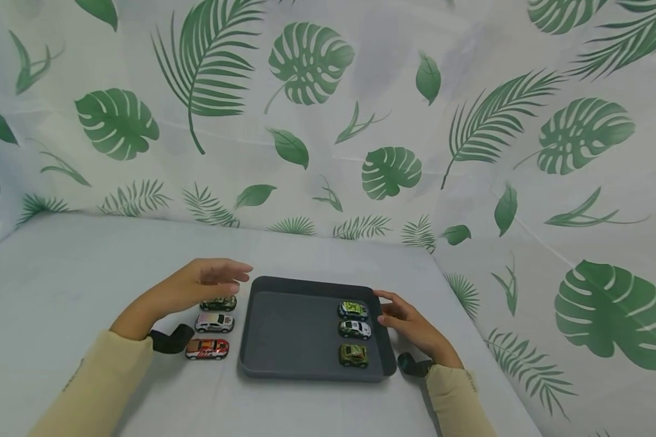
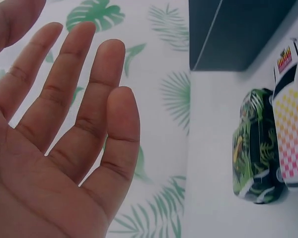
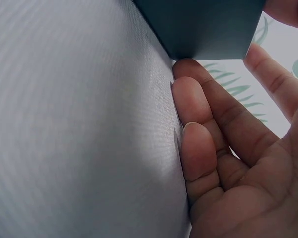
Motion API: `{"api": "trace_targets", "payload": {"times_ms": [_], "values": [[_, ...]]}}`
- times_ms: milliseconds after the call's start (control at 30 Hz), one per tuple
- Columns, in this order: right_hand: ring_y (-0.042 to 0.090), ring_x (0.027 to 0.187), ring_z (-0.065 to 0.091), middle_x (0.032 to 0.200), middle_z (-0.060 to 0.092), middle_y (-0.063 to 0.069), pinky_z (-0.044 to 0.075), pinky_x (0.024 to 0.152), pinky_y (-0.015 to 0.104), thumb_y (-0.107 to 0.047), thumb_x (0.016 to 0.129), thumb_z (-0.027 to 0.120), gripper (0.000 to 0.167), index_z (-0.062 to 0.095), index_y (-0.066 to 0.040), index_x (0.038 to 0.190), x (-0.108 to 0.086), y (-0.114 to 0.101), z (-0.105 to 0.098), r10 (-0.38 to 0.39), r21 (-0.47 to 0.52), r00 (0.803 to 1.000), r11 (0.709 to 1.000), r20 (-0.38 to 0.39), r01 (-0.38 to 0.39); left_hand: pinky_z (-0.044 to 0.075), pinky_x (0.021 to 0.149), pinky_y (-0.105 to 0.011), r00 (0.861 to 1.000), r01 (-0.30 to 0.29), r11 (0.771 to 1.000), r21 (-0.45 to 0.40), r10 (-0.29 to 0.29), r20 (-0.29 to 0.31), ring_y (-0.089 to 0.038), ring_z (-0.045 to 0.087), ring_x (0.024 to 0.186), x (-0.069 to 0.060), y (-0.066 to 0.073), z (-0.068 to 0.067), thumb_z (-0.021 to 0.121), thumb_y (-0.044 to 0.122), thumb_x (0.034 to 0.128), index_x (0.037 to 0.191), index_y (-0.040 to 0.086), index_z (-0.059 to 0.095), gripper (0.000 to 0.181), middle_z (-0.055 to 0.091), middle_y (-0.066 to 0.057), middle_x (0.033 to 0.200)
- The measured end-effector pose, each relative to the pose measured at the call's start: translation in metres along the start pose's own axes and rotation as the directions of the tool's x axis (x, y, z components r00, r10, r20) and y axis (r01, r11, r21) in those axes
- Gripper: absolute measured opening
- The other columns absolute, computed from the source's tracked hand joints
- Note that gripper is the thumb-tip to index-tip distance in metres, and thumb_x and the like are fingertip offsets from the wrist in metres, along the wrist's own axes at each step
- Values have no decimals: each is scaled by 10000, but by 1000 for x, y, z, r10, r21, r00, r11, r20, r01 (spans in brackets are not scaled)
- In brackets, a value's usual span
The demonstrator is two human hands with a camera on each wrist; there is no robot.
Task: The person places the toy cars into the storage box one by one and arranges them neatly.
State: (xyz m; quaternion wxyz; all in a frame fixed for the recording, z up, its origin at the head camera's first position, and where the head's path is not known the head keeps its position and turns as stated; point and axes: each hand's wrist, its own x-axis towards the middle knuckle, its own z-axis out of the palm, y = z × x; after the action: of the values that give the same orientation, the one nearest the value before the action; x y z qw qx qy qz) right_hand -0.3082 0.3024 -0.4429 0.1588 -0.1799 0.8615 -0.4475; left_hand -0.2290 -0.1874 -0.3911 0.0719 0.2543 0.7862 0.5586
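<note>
My left hand (image 1: 199, 284) hovers with fingers extended and nothing in its grasp, just left of the dark grey tray (image 1: 290, 340). Beneath it is a green camouflage toy car (image 1: 218, 303), partly covered by the hand in the head view. A white checkered toy car (image 1: 214, 323) and a red toy car (image 1: 208, 349) line up nearer me. My right hand (image 1: 412, 325) holds the tray's right rim, thumb over the edge and fingers outside; in the right wrist view, lower fingers (image 3: 198, 151) rest against the table cloth.
Inside the tray, along its right side, sit a green-yellow toy car (image 1: 353, 311), a white-green toy car (image 1: 355, 329) and an olive camouflage toy car (image 1: 353, 355). A leaf-patterned curtain (image 1: 328, 127) rises behind the white-covered table (image 1: 295, 406).
</note>
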Motion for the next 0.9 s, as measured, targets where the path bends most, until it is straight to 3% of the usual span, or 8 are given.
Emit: {"api": "trace_targets", "payload": {"times_ms": [167, 533, 900], "values": [[464, 1404, 519, 1548, 518, 303, 344, 1170, 742, -235, 1078, 666, 649, 404, -118, 1660, 1, -1, -1, 6, -7, 1000, 1000, -3, -6, 558, 1000, -287, 999, 23, 1000, 7, -23, -25, -504, 570, 1386, -1, -1, -3, 677, 184, 1086, 1515, -35, 575, 492, 639, -249, 1463], [446, 1405, 512, 1557, 508, 299, 359, 1169, 722, -230, 1074, 679, 655, 411, -114, 1660, 2, 4, 2, 8, 17, 1000, 1000, -5, -8, 547, 1069, -439, 997, 63, 998, 13, -63, -43, -519, 565, 1380, -4, -18, -6, 652, 181, 1098, 1513, -64, 557, 492, 596, -323, 1476], [458, 1409, 513, 1560, 503, 308, 360, 1167, 725, -235, 1075, 682, 660, 409, -111, 1663, 1, 4, 2, 2, 4, 1000, 1000, -21, -2, 545, 1068, -480, 993, 86, 994, 69, -80, -89, -442, 633, 1333, -5, -26, -11, 632, 163, 1109, 1510, -77, 555, 473, 620, -302, 1462]]}}
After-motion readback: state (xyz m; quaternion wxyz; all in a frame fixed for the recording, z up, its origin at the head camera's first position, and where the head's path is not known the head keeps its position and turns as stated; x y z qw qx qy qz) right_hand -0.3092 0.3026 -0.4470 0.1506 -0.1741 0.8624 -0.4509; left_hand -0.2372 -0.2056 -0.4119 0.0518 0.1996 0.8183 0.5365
